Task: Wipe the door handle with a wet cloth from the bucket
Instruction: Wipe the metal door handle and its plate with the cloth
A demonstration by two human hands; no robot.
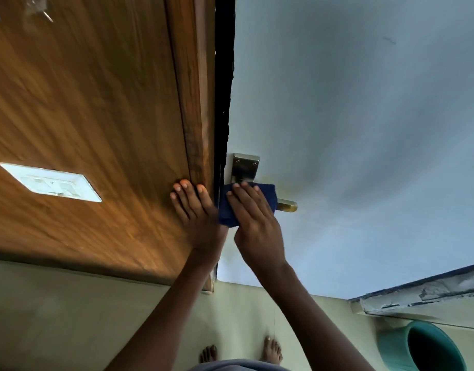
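Handle point(286, 205): brass lever on a pale door point(364, 129), mounted on a metal plate point(244, 167) close to the door's edge, straight ahead of the person and slightly right of centre in the head view. Its long axis runs sideways along the door face, from the plate out toward the right; only the free end shows, the rest is covered. Dark blue cloth point(268, 192) is draped over the lever's inner part, touching it and wrapping around it. Right hand point(254, 218) lies flat on top of the cloth, fingers spread and pressing it against the lever; whether the thumb closes underneath cannot be told. Left hand point(195, 210) is not holding anything: open palm and extended fingers rest against the wooden frame point(195, 116) just beside the door edge, apparently bracing. Right hand is the nearer one, already on the lever; left sits immediately to its left, almost touching the cloth. Judgement: wiping is in progress, and the uncovered tip lies to the right of the hand, so the coming stroke should travel rightward along the lever's axis. Green bucket point(396, 344) stands on the floor point(70, 317) at lower right, well apart from the hands. A white switch plate point(51, 182) is set in the wood panel at left.
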